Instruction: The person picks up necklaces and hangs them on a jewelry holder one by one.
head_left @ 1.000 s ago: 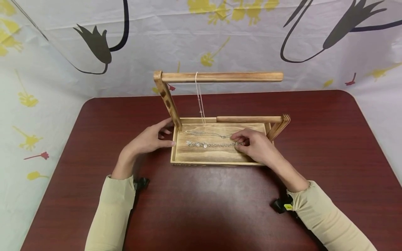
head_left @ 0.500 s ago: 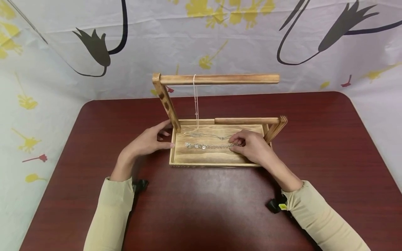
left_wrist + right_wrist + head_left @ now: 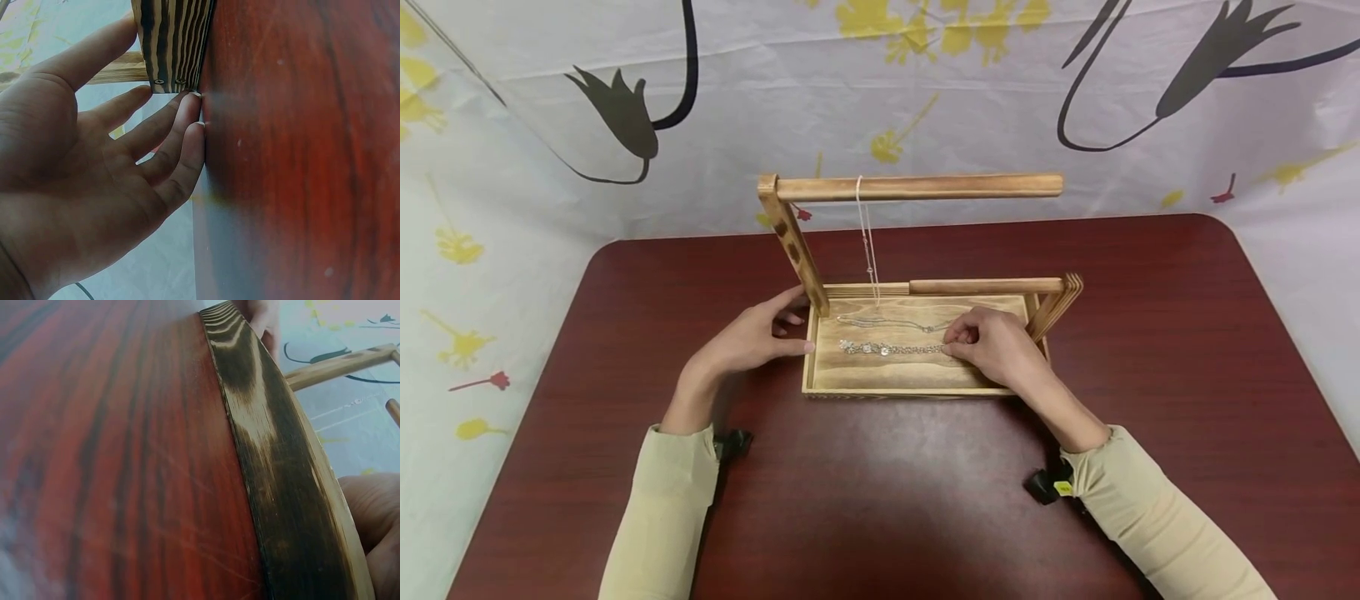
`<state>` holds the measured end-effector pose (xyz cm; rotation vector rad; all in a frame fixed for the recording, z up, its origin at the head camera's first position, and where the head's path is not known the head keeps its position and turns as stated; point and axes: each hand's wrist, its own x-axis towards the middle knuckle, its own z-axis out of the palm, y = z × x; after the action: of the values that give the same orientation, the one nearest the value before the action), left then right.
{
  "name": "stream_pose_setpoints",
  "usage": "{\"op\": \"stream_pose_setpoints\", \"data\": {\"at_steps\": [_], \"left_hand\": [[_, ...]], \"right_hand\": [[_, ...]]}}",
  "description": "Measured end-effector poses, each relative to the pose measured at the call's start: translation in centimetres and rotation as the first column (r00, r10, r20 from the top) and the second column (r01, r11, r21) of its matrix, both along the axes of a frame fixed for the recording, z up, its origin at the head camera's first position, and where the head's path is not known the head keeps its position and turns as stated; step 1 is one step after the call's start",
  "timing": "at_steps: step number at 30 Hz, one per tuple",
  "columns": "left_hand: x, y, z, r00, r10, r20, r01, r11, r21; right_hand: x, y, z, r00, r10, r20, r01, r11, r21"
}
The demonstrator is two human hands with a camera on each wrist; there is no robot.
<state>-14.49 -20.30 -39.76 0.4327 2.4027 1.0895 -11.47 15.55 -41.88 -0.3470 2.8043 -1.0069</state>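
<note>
A wooden jewellery tray [image 3: 887, 391] stands on the table in the head view. At its left end is my left hand [image 3: 748, 337], thumb at the rim and fingers loosely bent by the outer corner; the left wrist view has those fingertips [image 3: 195, 134] low beside the striped end wall. Inside the tray, my right hand [image 3: 996, 346] pinches the right end of a silver charm chain [image 3: 898, 350] between thumb and forefinger, which hide that end. A thinner silver chain [image 3: 891, 322] lies behind it, its right end close to the same fingers. Only part of this hand [image 3: 378, 512] shows past the wall in the right wrist view.
A left post [image 3: 797, 254] carries a long upper bar [image 3: 955, 187], where a thin necklace [image 3: 869, 246] hangs. The lower bar [image 3: 985, 286] ends at a right post [image 3: 1056, 308]. Behind the reddish table [image 3: 880, 492] hangs a flower-printed cloth [image 3: 985, 125].
My right hand has slid slightly left with the charm chain's end at its fingertips. The hanging necklace sways a little. My left hand stays at the tray's end.
</note>
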Motion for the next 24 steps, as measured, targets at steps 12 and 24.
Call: {"op": "stream_pose_setpoints", "data": {"at_steps": [12,24], "left_hand": [[0.09,0.11,0.06,1.0,0.007,-0.005,-0.007,1.0,-0.012],[0.01,-0.06,0.02,1.0,0.002,-0.002,-0.002,1.0,-0.006]], "right_hand": [[-0.02,-0.06,0.02,1.0,0.022,0.02,-0.023,1.0,0.021],[-0.02,0.23,-0.05,0.997,0.079,-0.002,-0.079,0.996,-0.033]]}}
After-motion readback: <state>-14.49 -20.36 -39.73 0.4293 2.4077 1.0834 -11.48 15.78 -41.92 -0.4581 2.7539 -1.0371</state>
